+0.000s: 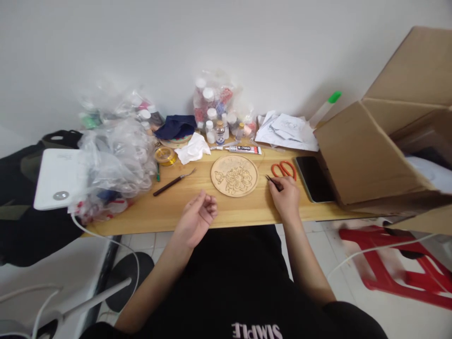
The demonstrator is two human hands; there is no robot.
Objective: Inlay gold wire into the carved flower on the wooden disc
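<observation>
A round wooden plaque (235, 175) with a carved flower pattern lies flat on the wooden table (250, 207). My left hand (199, 214) is palm up at the table's front edge, left of the plaque and apart from it, with its fingers curled loosely and nothing seen between them. To the right of the plaque, my right hand (285, 192) rests on the table, pinching dark tweezers (274, 182) whose tips point toward the plaque. Orange-handled scissors (283, 169) lie just behind that hand. A dark-handled tool (173, 182) is on the left.
Behind the plaque are a glue tube (245, 149), white tissue (193, 148), small bottles (210, 132) and papers (287, 132). A phone (315, 179) and an open cardboard box (346, 155) stand right. Plastic bags (118, 155) and a white device (58, 179) sit left.
</observation>
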